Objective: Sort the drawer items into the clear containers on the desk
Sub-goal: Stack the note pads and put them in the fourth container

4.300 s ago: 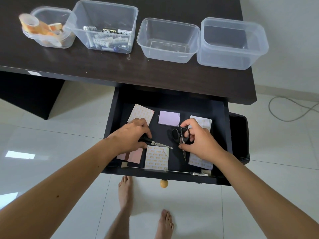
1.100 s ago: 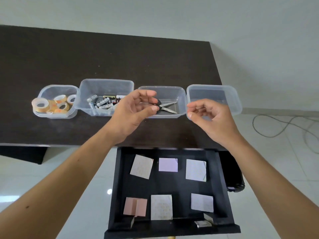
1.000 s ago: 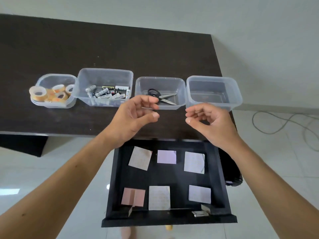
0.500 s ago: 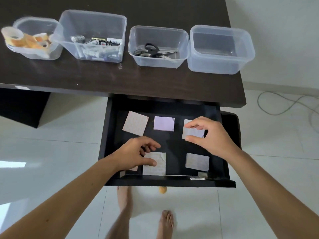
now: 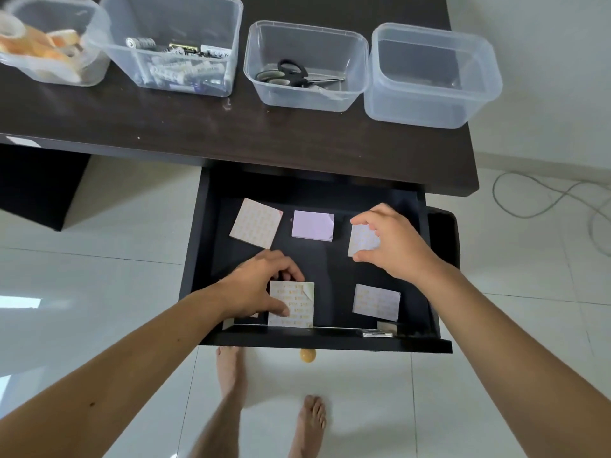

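Note:
The open black drawer [image 5: 433, 292] holds several square sticky-note pads. My left hand [image 5: 254, 289] grips the front-middle printed pad [image 5: 292, 305], thumb on its face, fingers over its far edge. My right hand [image 5: 393, 246] pinches the back-right pad [image 5: 360, 239] between thumb and fingers. A printed pad [image 5: 256, 223], a lilac pad [image 5: 312, 225] and a front-right pad [image 5: 376, 302] lie untouched. A pink pad is mostly hidden under my left hand. On the desk, four clear containers: tape rolls [image 5: 49, 44], batteries [image 5: 178, 64], scissors [image 5: 297, 74], and an empty one [image 5: 429, 77].
The dark desk top [image 5: 231, 127] overhangs the drawer's back. A small metal piece [image 5: 377, 332] lies in the drawer's front right corner. A yellow knob [image 5: 307, 355] sticks out below the drawer front. My bare feet stand on white tiles; a cable [image 5: 545, 200] lies at right.
Both hands left the scissors in the third container, dropped from the desk into the drawer, and have closed on two pads. The view tilted down.

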Tool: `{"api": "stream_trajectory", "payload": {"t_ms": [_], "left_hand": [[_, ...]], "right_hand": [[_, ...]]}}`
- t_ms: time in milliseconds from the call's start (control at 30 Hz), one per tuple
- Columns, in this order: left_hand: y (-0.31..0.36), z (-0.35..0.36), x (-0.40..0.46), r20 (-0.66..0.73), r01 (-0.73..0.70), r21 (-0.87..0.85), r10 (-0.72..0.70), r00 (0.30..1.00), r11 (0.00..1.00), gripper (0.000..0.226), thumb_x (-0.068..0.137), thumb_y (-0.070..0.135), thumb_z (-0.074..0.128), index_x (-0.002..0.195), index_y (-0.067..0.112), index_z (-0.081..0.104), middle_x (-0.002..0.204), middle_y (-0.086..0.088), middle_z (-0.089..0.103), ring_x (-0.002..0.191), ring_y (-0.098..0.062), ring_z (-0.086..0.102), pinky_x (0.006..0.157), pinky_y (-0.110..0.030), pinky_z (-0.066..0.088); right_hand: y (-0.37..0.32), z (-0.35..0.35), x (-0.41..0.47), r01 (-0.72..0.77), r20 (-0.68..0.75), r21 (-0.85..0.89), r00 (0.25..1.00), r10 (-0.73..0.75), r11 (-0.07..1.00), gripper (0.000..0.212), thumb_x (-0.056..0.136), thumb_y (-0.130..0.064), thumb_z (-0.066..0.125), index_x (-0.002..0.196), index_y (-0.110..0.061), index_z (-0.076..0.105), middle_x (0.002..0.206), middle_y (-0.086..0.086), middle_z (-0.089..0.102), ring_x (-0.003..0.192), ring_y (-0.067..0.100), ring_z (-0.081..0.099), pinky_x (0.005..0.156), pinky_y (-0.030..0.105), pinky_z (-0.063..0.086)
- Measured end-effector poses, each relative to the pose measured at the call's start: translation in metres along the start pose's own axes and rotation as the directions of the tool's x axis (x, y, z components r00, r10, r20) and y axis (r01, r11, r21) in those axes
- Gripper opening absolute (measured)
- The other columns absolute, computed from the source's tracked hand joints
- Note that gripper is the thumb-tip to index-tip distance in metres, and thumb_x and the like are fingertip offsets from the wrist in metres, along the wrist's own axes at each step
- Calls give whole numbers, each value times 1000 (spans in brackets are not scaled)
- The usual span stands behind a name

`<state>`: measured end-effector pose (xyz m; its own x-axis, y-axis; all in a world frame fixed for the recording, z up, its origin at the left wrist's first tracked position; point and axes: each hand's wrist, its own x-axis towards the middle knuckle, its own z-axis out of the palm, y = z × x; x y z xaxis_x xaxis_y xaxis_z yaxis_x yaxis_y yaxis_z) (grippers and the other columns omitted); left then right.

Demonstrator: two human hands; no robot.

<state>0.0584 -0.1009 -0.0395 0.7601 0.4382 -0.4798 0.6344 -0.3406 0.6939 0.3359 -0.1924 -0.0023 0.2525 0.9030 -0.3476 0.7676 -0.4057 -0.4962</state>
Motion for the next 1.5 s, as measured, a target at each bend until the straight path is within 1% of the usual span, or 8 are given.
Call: {"api": "stream_trajectory", "payload": {"t_ms": [367,567,733,867,1000,1100,1300,1500], "left_hand": [[-3,-7,-8,-25,-40,-315,34,999,948,36,88,14,84,109,41,72,108,14,73,106,1,68,84,-26,63],[1,-13,-3,-160,-73,-589,-27,987,805,28,97,12,74,115,34,72,119,8,72,116,-13,70,93,-38,64],[2,-13,-3,-188,-45,-611,-90,978,790,26,100,14,69,119,32,68,126,8,65,119,-17,67,78,-31,66],[0,-13,-1,-171,-8,-638,-132,976,770,30,100,13,68,123,33,67,132,3,63,115,-26,71,74,-45,68],[1,-15,-1,-204,-31,-643,-132,970,765,32,100,12,69,126,31,65,128,-1,66,108,-28,76,74,-47,68],[4,-17,-2,-206,-64,-673,-104,973,737,33,101,9,67,129,26,65,125,-4,68,106,-24,76,76,-49,67],[9,-22,-7,-162,-96,-735,-36,986,672,41,108,2,50,142,23,56,132,-6,70,119,-24,71,87,-48,66],[10,-23,-12,-136,-130,-757,41,990,641,65,99,14,69,152,43,43,135,-10,67,122,-30,70,81,-50,65]], "right_hand": [[-7,15,3,-58,-12,-188,998,57,980,82,69,-44,96,140,-31,56,133,-7,46,128,22,34,110,40,41],[-11,16,-10,-43,-27,-80,999,41,996,74,70,-29,98,123,-41,47,127,-4,28,101,21,56,78,31,48],[-11,12,-19,-67,13,198,998,66,978,48,91,-15,78,114,-47,52,112,-5,58,84,31,66,63,35,56],[-14,7,-28,-23,49,413,999,3,910,36,98,-18,72,116,-48,62,107,-8,72,97,19,73,79,34,59],[-31,7,-32,-17,102,649,993,-64,761,32,104,-17,68,129,-37,67,110,-6,77,102,18,76,65,36,66],[-41,16,-26,20,94,642,990,-105,767,35,104,-16,67,131,-38,67,108,-5,75,99,23,76,62,41,67],[-45,27,-12,37,147,523,980,-133,852,61,100,-18,74,138,-62,59,137,-10,60,121,15,69,100,42,62],[-51,30,-10,90,51,550,989,-141,830,54,90,-13,85,130,-44,65,118,-9,68,98,18,76,91,45,64]]}}
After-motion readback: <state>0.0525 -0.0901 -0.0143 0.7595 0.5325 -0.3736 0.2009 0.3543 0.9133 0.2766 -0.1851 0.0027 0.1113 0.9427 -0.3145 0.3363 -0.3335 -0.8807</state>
